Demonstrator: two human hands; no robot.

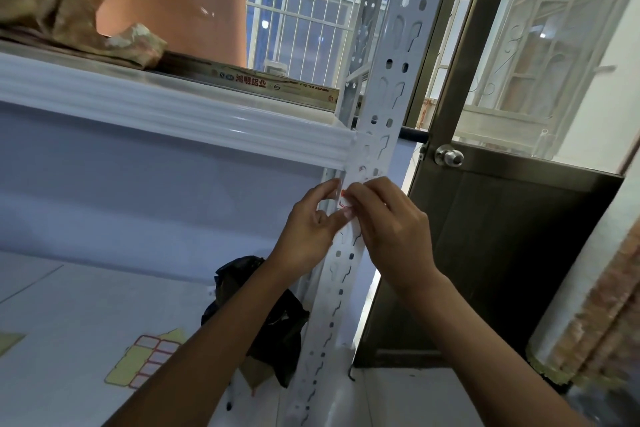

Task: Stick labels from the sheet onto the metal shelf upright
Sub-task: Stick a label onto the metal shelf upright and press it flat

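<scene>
A white perforated metal shelf upright (388, 87) runs from top right down to the bottom middle. Both hands meet on it just below the upper shelf's rim. My left hand (308, 229) pinches the upright's left edge. My right hand (391, 229) presses a small red-bordered label (344, 198) against the upright's face with its fingertips; most of the label is hidden by the fingers. The label sheet (142, 362), yellow backing with red-bordered white labels, lies on the lower shelf at the bottom left.
A crumpled black bag (277, 322) lies on the lower shelf beside the upright. The upper white shelf (138, 97) carries an orange pot (180, 0) and brown cloth. A dark metal door with a round knob (449, 156) stands to the right. Barred windows lie behind.
</scene>
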